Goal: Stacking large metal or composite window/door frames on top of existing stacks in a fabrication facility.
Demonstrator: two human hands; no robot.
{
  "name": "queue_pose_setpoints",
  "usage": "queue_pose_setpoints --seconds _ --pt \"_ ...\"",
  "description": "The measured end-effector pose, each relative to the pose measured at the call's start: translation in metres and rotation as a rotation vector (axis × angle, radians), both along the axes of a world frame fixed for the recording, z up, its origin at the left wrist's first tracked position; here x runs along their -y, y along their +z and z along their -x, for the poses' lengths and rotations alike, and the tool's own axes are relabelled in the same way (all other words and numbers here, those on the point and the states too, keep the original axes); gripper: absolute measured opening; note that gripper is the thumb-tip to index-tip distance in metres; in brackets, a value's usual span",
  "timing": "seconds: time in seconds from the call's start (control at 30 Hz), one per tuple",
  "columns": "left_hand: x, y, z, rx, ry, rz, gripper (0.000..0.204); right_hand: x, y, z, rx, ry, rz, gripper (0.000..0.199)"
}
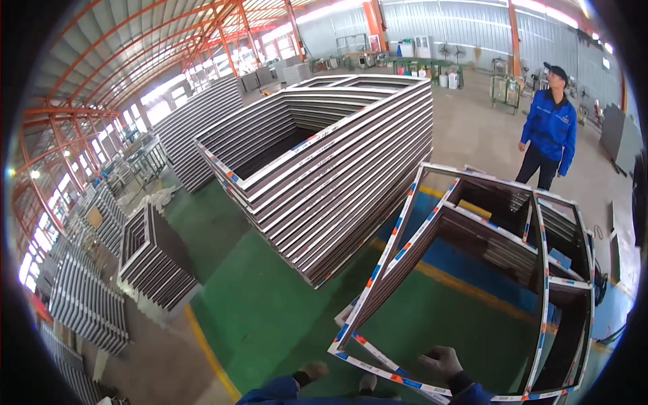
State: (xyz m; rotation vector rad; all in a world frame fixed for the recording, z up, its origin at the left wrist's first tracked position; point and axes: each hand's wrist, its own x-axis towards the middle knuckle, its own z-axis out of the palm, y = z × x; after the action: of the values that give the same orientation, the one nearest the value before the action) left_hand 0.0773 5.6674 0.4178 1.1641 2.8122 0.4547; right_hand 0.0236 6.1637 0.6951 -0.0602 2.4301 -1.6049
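Observation:
My right hand (442, 362), in a grey work glove, is just above the near edge of a window frame (370, 291). Its fingers are bent but apart, and nothing shows in them. My left hand (314, 370), gloved too, hangs just left of the frame's near corner. It appears to hold nothing; its fingers are small and blurred. The large frame, dark with white, blue and orange protective tape, is divided by crossbars into several openings. Other frames lie beneath it, and green floor shows through its largest opening.
A tall stack of frames (351, 182) rises ahead, with another stack (196, 128) behind it. A shorter stack (154, 260) and bundles of profiles (84, 297) stand at left. A person in blue (550, 128) stands at far right. Yellow lines (210, 351) cross the green floor.

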Motion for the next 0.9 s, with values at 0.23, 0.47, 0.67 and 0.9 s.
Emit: queue_pose_setpoints --seconds 0.23,0.47,0.67,0.9 --pt "0.163 0.126 0.150 0.258 0.928 -0.782 0.029 0.103 0.000 0.082 0.032 0.255 -0.001 0.033" --pt "0.221 0.404 0.346 -0.698 0.555 -0.634 0.058 0.271 0.028 0.256 -0.247 0.229 -0.130 0.038" --pt "0.393 0.476 0.487 -0.865 0.435 -0.627 0.064 0.497 0.163 0.452 -0.844 0.142 -0.214 0.051" --pt "0.450 0.487 0.649 -0.548 -0.046 -0.367 0.048 0.660 0.213 0.580 -0.964 0.264 -0.179 0.037"
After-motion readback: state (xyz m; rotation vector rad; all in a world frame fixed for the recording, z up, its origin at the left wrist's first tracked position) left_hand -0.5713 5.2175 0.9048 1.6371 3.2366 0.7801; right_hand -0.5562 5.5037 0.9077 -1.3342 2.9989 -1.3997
